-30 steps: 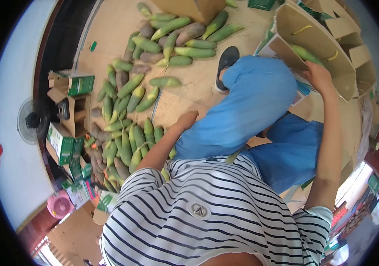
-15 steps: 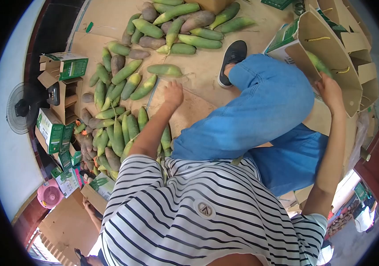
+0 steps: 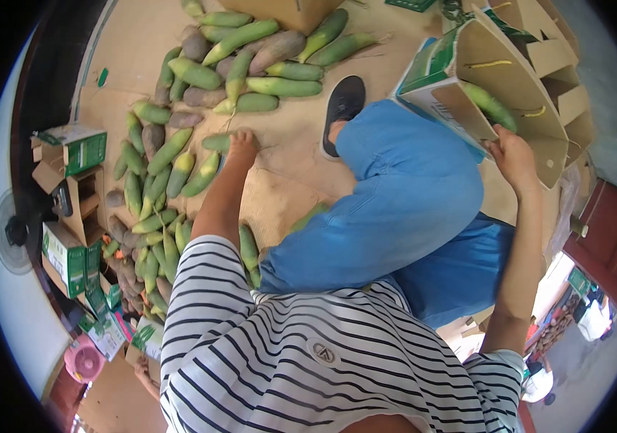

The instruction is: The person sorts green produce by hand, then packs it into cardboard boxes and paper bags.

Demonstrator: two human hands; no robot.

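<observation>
My left hand [image 3: 243, 148] lies over the right end of a green radish [image 3: 216, 142] on the cardboard-covered floor, its fingers curled down around it. My right hand [image 3: 514, 159] pinches the near edge of an open cardboard carton [image 3: 553, 108] with a green printed side. Inside that carton, just beyond my right fingers, rests another green radish [image 3: 490, 107]. To the left of my left hand lie loose green radishes [image 3: 169, 150], with more in a heap [image 3: 263, 85] farther off. Several brownish-purple roots [image 3: 277, 52] are mixed among them.
My bent knee [image 3: 424, 166] and dark shoe [image 3: 344, 108] sit between the heap and the carton. Green-and-white boxes [image 3: 65, 258], a grey fan [image 3: 14, 231] and a pink fan [image 3: 85, 359] line the left side. Another person's hand [image 3: 142, 372] shows at lower left.
My left hand has moved forward onto the single radish, which it now partly covers. My right hand stays at the carton's edge. The whole view has shifted, with the scene sliding left.
</observation>
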